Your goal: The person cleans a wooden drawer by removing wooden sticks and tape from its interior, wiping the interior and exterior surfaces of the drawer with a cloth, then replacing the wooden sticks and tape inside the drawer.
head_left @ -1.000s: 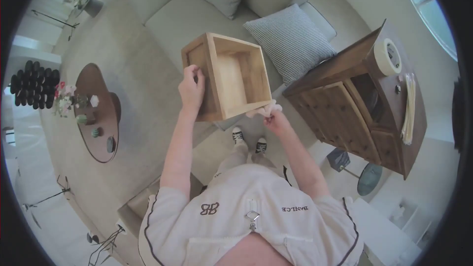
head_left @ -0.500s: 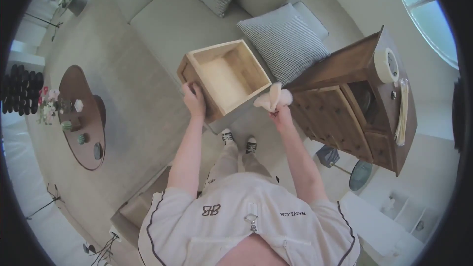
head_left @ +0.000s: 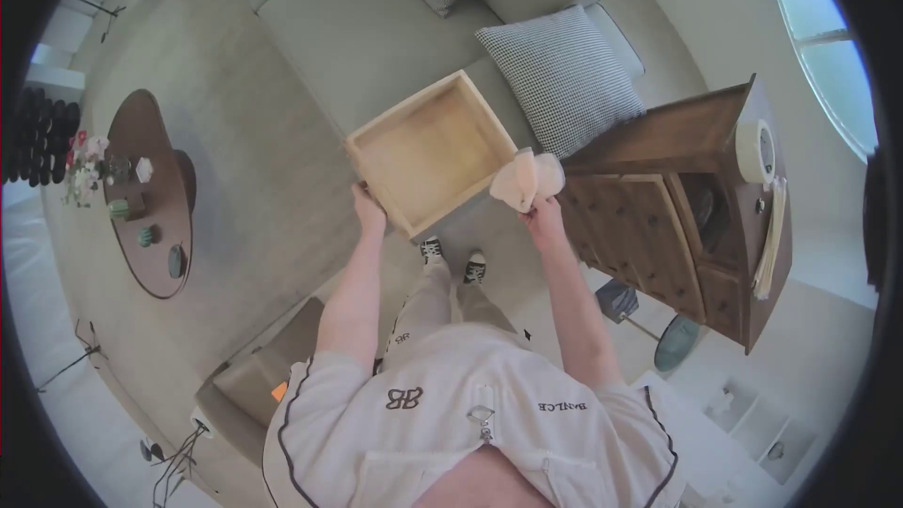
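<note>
A light wooden drawer (head_left: 428, 165) hangs in front of me, its hollow inside facing up toward me. My left hand (head_left: 371, 211) grips its left front edge, fingers hidden behind the wood. In my right hand (head_left: 543, 219) is a soft, pale pink and white cloth (head_left: 527, 181), bunched up and held from below. The cloth overlaps the drawer's right corner in this view. To the right stands a brown wooden cabinet (head_left: 630, 226) with an open slot (head_left: 704, 212) near its top.
Behind the drawer is a grey sofa (head_left: 376, 28) with a checked cushion (head_left: 555, 75). A round white clock-like item (head_left: 754, 152) sits on the cabinet. On the left stands an oval brown table (head_left: 141, 226) with small plants. A brown seat (head_left: 273, 367) is lower left.
The drawer has tilted so that its inside faces me more squarely. My left hand has shifted slightly lower along its edge, and the cloth has turned a little in my right hand.
</note>
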`<action>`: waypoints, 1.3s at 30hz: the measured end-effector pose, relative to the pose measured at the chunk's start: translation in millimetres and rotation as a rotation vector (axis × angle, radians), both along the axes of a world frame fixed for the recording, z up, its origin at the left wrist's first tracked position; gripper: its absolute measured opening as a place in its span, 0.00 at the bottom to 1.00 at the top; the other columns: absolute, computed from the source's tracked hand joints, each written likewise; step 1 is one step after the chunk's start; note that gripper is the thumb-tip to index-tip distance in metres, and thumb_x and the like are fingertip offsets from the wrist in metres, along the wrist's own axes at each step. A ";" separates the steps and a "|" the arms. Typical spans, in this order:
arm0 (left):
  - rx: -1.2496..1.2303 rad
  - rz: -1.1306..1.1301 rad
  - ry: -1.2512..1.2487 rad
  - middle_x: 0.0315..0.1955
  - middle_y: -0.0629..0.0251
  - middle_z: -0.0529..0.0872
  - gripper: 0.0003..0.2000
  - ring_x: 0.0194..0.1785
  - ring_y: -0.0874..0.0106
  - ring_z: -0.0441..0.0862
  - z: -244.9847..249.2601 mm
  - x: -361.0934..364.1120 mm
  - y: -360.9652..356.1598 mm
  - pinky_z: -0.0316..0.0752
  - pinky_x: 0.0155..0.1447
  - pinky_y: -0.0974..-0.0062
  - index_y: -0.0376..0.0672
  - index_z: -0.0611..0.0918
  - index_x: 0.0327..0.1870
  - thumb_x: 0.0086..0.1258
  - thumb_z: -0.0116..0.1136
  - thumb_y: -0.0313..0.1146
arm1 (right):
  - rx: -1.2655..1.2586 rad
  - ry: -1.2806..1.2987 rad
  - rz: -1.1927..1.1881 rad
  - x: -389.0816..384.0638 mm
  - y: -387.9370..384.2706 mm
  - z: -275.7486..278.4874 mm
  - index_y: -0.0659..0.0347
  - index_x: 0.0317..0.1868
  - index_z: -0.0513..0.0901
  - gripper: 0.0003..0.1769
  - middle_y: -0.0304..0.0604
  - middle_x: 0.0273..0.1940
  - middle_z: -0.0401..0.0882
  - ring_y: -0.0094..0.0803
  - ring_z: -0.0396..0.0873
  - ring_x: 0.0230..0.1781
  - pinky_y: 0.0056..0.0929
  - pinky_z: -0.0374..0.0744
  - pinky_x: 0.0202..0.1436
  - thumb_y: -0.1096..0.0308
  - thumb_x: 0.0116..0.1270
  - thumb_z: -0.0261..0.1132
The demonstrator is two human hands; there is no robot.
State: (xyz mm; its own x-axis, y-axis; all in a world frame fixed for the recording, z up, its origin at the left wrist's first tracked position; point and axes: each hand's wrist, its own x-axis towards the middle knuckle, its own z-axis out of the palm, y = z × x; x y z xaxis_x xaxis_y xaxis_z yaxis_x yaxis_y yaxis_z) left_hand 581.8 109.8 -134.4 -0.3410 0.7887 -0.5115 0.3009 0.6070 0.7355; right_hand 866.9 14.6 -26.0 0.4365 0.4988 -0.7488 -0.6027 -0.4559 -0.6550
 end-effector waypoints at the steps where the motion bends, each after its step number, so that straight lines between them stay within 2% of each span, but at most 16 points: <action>1: -0.027 0.011 -0.001 0.38 0.56 0.79 0.18 0.41 0.62 0.75 -17.3 -3.9 -2.3 0.67 0.44 0.65 0.40 0.69 0.41 0.58 0.44 0.46 | -0.005 -0.028 0.036 -0.1 1.1 0.5 0.63 0.42 0.73 0.14 0.39 0.32 0.74 0.24 0.69 0.28 0.20 0.70 0.25 0.75 0.53 0.53; 6: -0.184 0.220 -0.229 0.35 0.56 0.76 0.14 0.33 0.66 0.77 -24.0 -2.4 -2.6 0.72 0.31 0.68 0.40 0.68 0.42 0.63 0.43 0.40 | -0.038 -0.134 0.229 -0.9 6.7 23.3 0.63 0.39 0.73 0.11 0.38 0.34 0.72 0.24 0.67 0.32 0.22 0.72 0.31 0.74 0.53 0.51; 9: 0.034 0.264 0.112 0.36 0.47 0.78 0.13 0.39 0.56 0.75 0.0 5.8 4.1 0.68 0.43 0.64 0.30 0.73 0.37 0.59 0.45 0.34 | -0.005 -0.164 0.408 3.6 5.1 30.1 0.62 0.31 0.74 0.06 0.32 0.29 0.68 0.20 0.64 0.31 0.19 0.68 0.32 0.72 0.50 0.54; 12: 0.401 0.124 0.168 0.42 0.53 0.77 0.14 0.49 0.59 0.71 60.9 27.9 4.3 0.63 0.55 0.66 0.34 0.75 0.44 0.66 0.44 0.36 | -0.022 -0.559 0.736 -3.3 10.5 57.1 0.62 0.37 0.76 0.13 0.35 0.37 0.70 0.24 0.66 0.37 0.21 0.65 0.39 0.66 0.54 0.51; 15: 0.585 -0.175 -0.010 0.45 0.63 0.76 0.13 0.51 0.66 0.70 139.5 65.1 -7.3 0.62 0.59 0.70 0.41 0.75 0.46 0.71 0.40 0.37 | 0.023 -0.558 0.818 -15.0 17.6 95.3 0.58 0.35 0.79 0.12 0.31 0.28 0.68 0.19 0.61 0.28 0.18 0.60 0.31 0.67 0.56 0.49; 18: 0.569 -0.263 -0.218 0.39 0.66 0.79 0.11 0.45 0.73 0.74 190.1 89.0 -29.3 0.67 0.51 0.76 0.43 0.77 0.43 0.72 0.41 0.35 | 0.043 -0.483 0.861 -17.5 20.7 106.8 0.52 0.23 0.65 0.03 0.27 0.23 0.55 0.18 0.53 0.25 0.18 0.52 0.30 0.67 0.53 0.49; 21: 0.423 -0.100 -0.493 0.32 0.67 0.80 0.10 0.37 0.76 0.75 193.5 97.4 -47.7 0.70 0.43 0.79 0.41 0.78 0.37 0.70 0.44 0.35 | 0.217 -0.837 0.831 -30.9 14.8 95.7 0.55 0.21 0.58 0.09 0.31 0.22 0.55 0.23 0.54 0.25 0.22 0.56 0.30 0.70 0.55 0.50; 24: 0.074 0.023 -1.161 0.43 0.74 0.80 0.18 0.46 0.78 0.74 167.1 98.4 -66.5 0.66 0.49 0.74 0.51 0.77 0.45 0.67 0.44 0.53 | 0.527 -1.022 0.920 -58.4 4.4 105.6 0.55 0.40 0.74 0.11 0.42 0.40 0.73 0.36 0.71 0.40 0.29 0.69 0.44 0.76 0.56 0.56; 25: -0.022 0.098 -1.360 0.46 0.69 0.79 0.17 0.50 0.72 0.74 171.4 98.8 -69.5 0.67 0.51 0.71 0.48 0.77 0.46 0.66 0.46 0.50 | 0.530 -0.869 1.024 -69.3 3.8 122.1 0.54 0.33 0.74 0.04 0.38 0.34 0.71 0.31 0.69 0.37 0.26 0.68 0.43 0.72 0.57 0.55; 27: -0.150 0.218 -1.659 0.50 0.61 0.78 0.18 0.56 0.64 0.72 187.4 101.8 -75.7 0.69 0.53 0.66 0.44 0.77 0.48 0.65 0.49 0.46 | 0.530 -0.631 1.188 -81.0 -0.7 152.1 0.52 0.23 0.73 0.08 0.32 0.26 0.70 0.24 0.66 0.33 0.21 0.66 0.41 0.66 0.59 0.53; 28: -0.130 0.284 -1.656 0.43 0.64 0.75 0.14 0.49 0.67 0.70 206.8 104.4 -78.1 0.67 0.48 0.71 0.44 0.75 0.41 0.63 0.49 0.44 | 0.636 -0.820 1.070 -74.6 -3.8 162.1 0.55 0.34 0.72 0.04 0.37 0.36 0.69 0.29 0.66 0.41 0.26 0.65 0.47 0.69 0.58 0.53; 30: -0.085 0.394 -1.650 0.32 0.69 0.70 0.10 0.38 0.73 0.66 233.8 124.6 -90.0 0.64 0.40 0.78 0.45 0.73 0.31 0.60 0.49 0.41 | 0.803 -1.078 0.874 -63.3 -10.0 172.3 0.58 0.51 0.70 0.18 0.45 0.50 0.68 0.38 0.65 0.53 0.34 0.64 0.56 0.73 0.57 0.53; 32: 0.874 0.517 -1.722 0.56 0.69 0.49 0.24 0.60 0.73 0.43 227.0 187.2 -116.1 0.39 0.61 0.70 0.44 0.54 0.55 0.66 0.34 0.51 | 0.931 -1.007 0.963 -62.2 -16.1 156.5 0.61 0.51 0.68 0.18 0.45 0.49 0.65 0.38 0.62 0.50 0.34 0.63 0.54 0.64 0.61 0.48; 33: 1.135 0.542 -1.690 0.62 0.69 0.44 0.28 0.65 0.73 0.37 221.8 191.1 -124.9 0.32 0.66 0.67 0.44 0.49 0.61 0.68 0.31 0.53 | 0.974 -0.980 0.996 -63.7 -20.0 147.7 0.62 0.51 0.68 0.19 0.45 0.48 0.64 0.38 0.62 0.50 0.34 0.62 0.53 0.62 0.61 0.47; 36: 0.578 0.197 -1.747 0.70 0.58 0.41 0.28 0.73 0.62 0.39 206.6 132.0 -145.3 0.36 0.74 0.60 0.42 0.45 0.69 0.73 0.30 0.45 | 1.069 -0.691 1.299 -68.1 -30.7 131.0 0.65 0.40 0.65 0.27 0.40 0.37 0.60 0.33 0.57 0.38 0.29 0.59 0.45 0.45 0.68 0.39; 39: 0.362 0.409 -1.782 0.38 0.70 0.61 0.05 0.46 0.73 0.62 210.1 125.2 -152.2 0.59 0.49 0.72 0.47 0.62 0.41 0.67 0.39 0.31 | 1.096 -0.806 1.036 -64.9 -41.6 161.2 0.63 0.57 0.66 0.22 0.47 0.60 0.58 0.39 0.51 0.63 0.39 0.54 0.64 0.58 0.69 0.44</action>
